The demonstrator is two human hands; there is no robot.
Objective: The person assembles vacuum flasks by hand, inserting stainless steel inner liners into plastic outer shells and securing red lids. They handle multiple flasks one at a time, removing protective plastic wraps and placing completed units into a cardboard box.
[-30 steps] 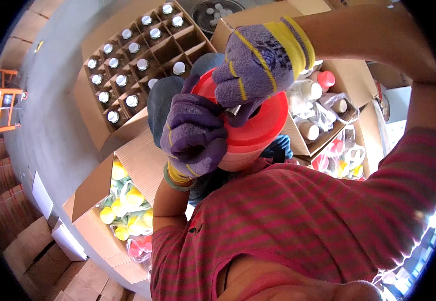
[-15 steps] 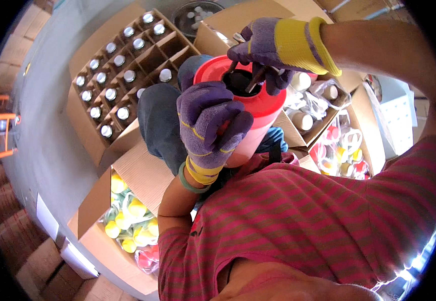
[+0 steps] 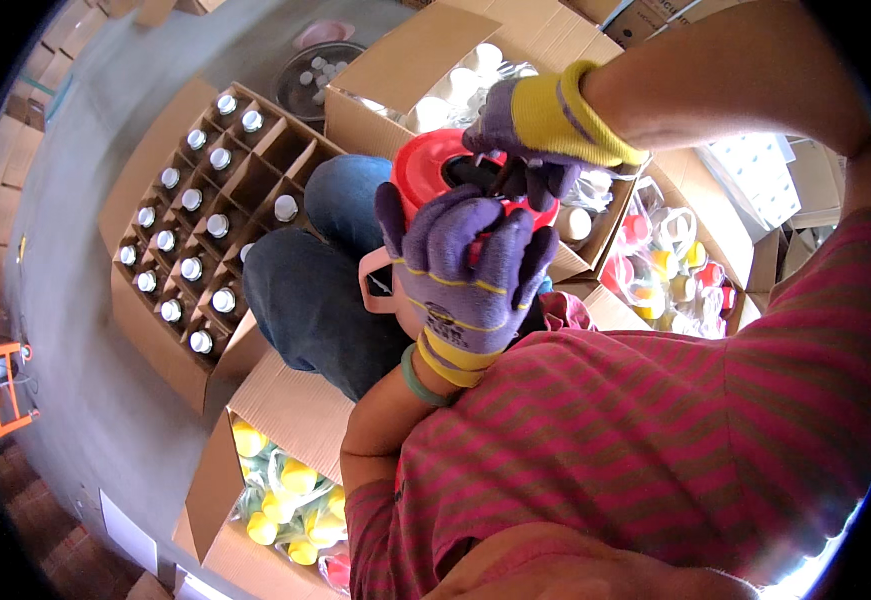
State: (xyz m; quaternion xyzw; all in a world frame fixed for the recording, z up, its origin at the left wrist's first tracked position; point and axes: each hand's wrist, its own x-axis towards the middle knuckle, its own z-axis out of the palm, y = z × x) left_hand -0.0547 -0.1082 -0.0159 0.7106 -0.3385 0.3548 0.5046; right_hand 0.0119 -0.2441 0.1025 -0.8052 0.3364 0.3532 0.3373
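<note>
A pink jug (image 3: 406, 318) with a side handle and a wide red rim (image 3: 417, 168) stands between my knees. Its round opening (image 3: 467, 172) looks dark inside. My left hand (image 3: 467, 255), in a purple and yellow glove, lies over the near side of the rim with fingers stretched and apart. On the far side, my right hand (image 3: 525, 125), gloved alike, is closed round a thin dark tool (image 3: 502, 178) that slants at the opening. The tool's kind is hidden by the fingers.
Left stands a divided carton (image 3: 160, 335) of white-capped bottles. Nearer is a box of yellow-capped bottles (image 3: 298, 477). At right are boxes with white bottles (image 3: 460, 85) and with red- and yellow-capped bottles (image 3: 667, 265). A dark basin (image 3: 290, 85) holds white caps. An orange frame (image 3: 0, 390) stands far left.
My view has shifted, and the jug's pink handle now shows. My left hand has gone from curled fingers to stretched ones over the rim. The right hand stays closed at the opening.
</note>
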